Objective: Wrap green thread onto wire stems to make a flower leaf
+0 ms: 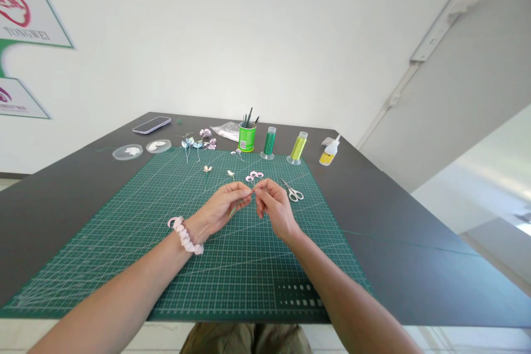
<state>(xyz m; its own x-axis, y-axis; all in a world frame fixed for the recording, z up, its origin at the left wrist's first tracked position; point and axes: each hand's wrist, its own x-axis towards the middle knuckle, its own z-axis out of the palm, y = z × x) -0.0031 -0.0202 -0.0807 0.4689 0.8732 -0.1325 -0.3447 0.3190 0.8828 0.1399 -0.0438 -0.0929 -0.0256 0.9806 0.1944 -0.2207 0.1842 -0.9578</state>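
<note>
My left hand (226, 203) and my right hand (275, 204) meet above the cutting mat, both closed in a fingertip pinch. Small pink petals (254, 176) on thin stems show just beyond the fingertips, and the stems run down to the pinch. A bit of pale green (233, 211) shows under the left fingers; what it belongs to is hard to make out. Just beyond the left hand is a small cream flower piece (230, 173) on a thin stem. White-handled scissors (295, 194) lie right of my right hand.
The green cutting mat (174, 265) covers much of the dark table. Along its far side are blue flower pieces (191, 143), purple flowers (211, 144), a green can of tools (246, 137), a green thread spool (269, 142), a yellow-green spool (297, 146), a glue bottle (329, 152), shallow dishes (120, 153) and a phone (151, 125).
</note>
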